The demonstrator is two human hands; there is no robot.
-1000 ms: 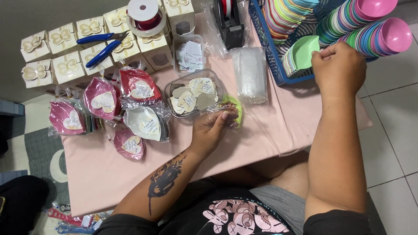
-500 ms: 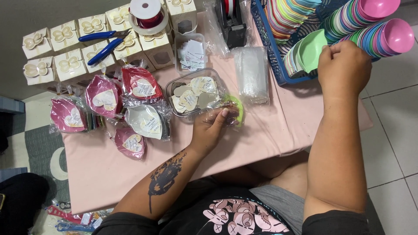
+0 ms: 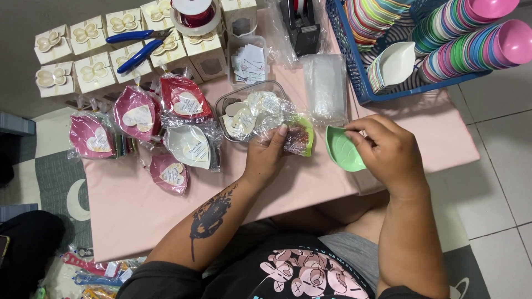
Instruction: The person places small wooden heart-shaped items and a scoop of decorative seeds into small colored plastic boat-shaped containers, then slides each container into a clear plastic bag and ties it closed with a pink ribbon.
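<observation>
Right hand [image 3: 388, 152] came back from blue basket [image 3: 360, 83] w/ green leaf dish [image 3: 341, 148] pinched at rim. Left hand [image 3: 269, 155] fingers pinched wrapped green dish [image 3: 300, 135] beside heart-tag tub [image 3: 246, 113]. Wrapper glare hid contents; basket cut off.

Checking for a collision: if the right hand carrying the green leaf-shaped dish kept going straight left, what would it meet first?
Probably the wrapped green dish pinched by the left hand; the right hand and its green leaf-shaped dish sit just beside it, though depth is unclear.
</observation>
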